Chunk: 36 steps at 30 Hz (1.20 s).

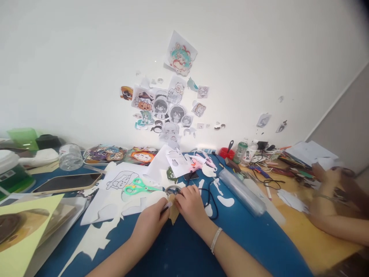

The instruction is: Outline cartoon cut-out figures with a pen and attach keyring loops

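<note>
My left hand [152, 217] is closed, with a thin dark-and-pale thing [166, 208] showing at its fingertips; its kind is unclear. My right hand [191, 204], with a silvery band on the wrist, pinches a small tan piece [173, 214] that looks like card or thin foam. The two hands almost meet over the blue table mat [178, 250]. Just beyond the fingers lies a pale ring [172, 188], perhaps a tape roll, partly hidden. Green-handled scissors [141, 187] rest on white paper [93, 209] left of the hands, near a line drawing [123, 181].
A phone [69, 182] and yellow sheet [25, 231] lie left. White offcuts [92, 242] are scattered about. A clear plastic roll [242, 192] and black cable [211, 202] lie right. Bottles [249, 152] stand behind. Another person's arm [331, 211] works at far right. Cutouts [177, 113] hang on the wall.
</note>
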Tool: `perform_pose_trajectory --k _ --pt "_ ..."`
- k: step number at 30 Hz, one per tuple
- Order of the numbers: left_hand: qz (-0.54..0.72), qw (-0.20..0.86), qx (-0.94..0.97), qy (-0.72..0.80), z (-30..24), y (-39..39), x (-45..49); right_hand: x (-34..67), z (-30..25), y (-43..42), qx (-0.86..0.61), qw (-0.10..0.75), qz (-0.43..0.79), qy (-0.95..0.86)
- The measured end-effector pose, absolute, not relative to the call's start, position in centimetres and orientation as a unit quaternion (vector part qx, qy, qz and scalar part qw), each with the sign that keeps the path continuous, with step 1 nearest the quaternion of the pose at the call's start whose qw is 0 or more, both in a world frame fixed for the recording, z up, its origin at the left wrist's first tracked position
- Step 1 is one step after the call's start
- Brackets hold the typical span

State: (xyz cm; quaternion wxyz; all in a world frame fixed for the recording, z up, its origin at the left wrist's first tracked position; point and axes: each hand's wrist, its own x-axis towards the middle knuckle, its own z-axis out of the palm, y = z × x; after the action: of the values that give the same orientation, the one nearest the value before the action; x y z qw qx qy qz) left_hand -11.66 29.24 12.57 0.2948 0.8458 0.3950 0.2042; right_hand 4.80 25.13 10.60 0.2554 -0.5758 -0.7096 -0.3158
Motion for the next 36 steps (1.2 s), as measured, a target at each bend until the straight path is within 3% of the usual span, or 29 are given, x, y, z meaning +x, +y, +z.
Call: perform_pose_trajectory --k 12,22,36 --pt "0.193 0.3 0.85 0.387 12.9 28.9 -11.6 4.4 10.3 25.6 -0.559 0.243 -0.342 -0.715" --pt "0.213 0.291 0.842 0.402 12.7 29.5 -11.7 5.4 10.6 25.5 -0.595 0.3 -0.293 -0.685" --pt "0.228 0.322 0.811 0.433 12.5 28.5 -11.2 3.8 11.4 24.4 -0.602 0.328 -0.315 -0.656"
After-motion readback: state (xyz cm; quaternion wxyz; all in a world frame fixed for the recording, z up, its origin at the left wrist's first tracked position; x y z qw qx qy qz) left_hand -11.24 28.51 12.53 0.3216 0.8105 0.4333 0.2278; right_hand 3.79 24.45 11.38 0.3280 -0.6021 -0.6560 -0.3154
